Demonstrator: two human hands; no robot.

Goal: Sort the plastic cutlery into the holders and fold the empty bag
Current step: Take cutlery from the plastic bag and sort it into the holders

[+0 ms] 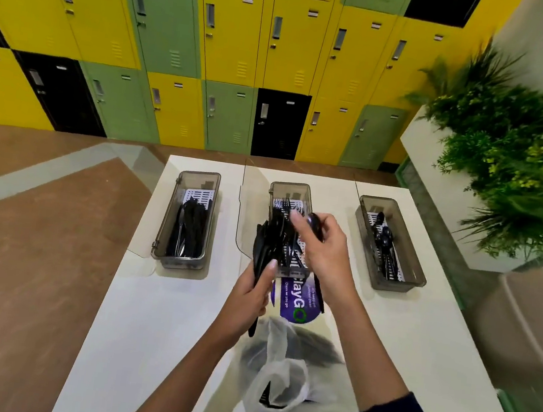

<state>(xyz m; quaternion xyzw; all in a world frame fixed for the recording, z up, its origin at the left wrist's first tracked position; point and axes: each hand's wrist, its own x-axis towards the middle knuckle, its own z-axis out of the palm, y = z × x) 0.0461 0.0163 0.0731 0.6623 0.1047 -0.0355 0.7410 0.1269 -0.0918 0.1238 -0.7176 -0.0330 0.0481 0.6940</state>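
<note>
Gripping a cutlery bundle (270, 240) in the left hand (251, 296) over the middle holder (291, 191) by the table's (150, 328) far edge, pinching one spoon (314, 223) in the right hand (324, 254). Risks loosening the bundle while pulling, spilling pieces onto the table. Leaving the bag (278, 379) at the near edge, not yet empty.

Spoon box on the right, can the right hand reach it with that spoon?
Probably yes. The right hand, pinching a spoon, hovers over the middle box; the spoon box stands open-topped beside it, with bare table between.
</note>
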